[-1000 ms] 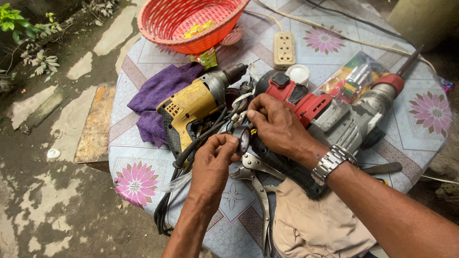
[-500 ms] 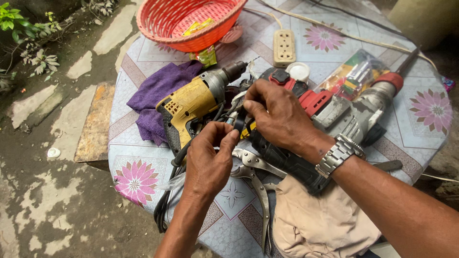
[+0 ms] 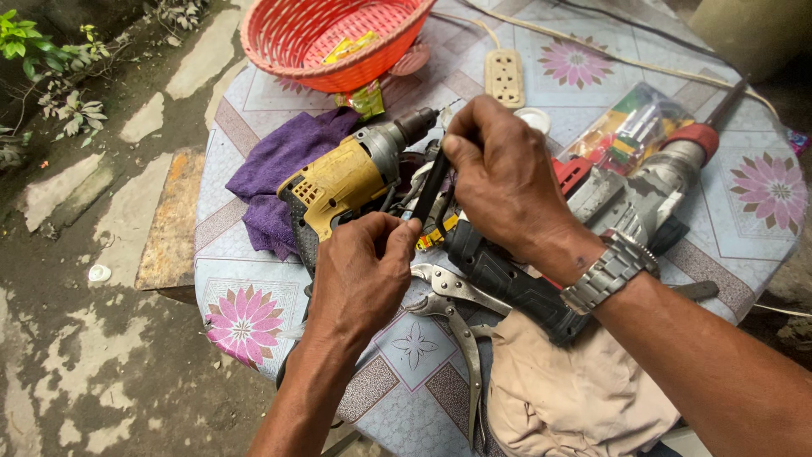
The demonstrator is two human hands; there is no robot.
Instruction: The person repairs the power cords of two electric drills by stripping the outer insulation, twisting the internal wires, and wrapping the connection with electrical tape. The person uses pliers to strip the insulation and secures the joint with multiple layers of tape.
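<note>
The right hand (image 3: 507, 182) is now lifting clear of the tool pile, thumb and fingers pinched narrow around the upper end of a slim black rod-like tool (image 3: 431, 186), while the left hand (image 3: 364, 279) is closing its fingertips on the lower end near a scrap of yellow; a second ago both hands were lower, working in among the cords beside the drill, so the black piece is evidently coming free of the tangle and is being held between the two hands above the table. What exactly the rod is cannot be told from here. Just left of it the yellow and grey power drill (image 3: 351, 178) is lying on its side on a purple cloth (image 3: 279, 173), its chuck pointing toward the right hand. Under the right wrist, with its metal watch (image 3: 605, 271), a red and grey rotary hammer (image 3: 643, 190) is stretching across the patterned tablecloth (image 3: 245, 322), and locking pliers (image 3: 452, 309) are resting below the left hand, beside a beige cloth (image 3: 575, 389). As for packaging, a clear plastic packet (image 3: 634, 127) with green, yellow and red pieces inside is sitting beyond the hammer; a small green and yellow wrapper (image 3: 365, 97) is lying under the rim of the orange basket (image 3: 279, 42), with a yellow wrapper (image 3: 351, 46) inside it. A cream power strip (image 3: 505, 76) and a white round cap (image 3: 534, 118) are lying nearby.
</note>
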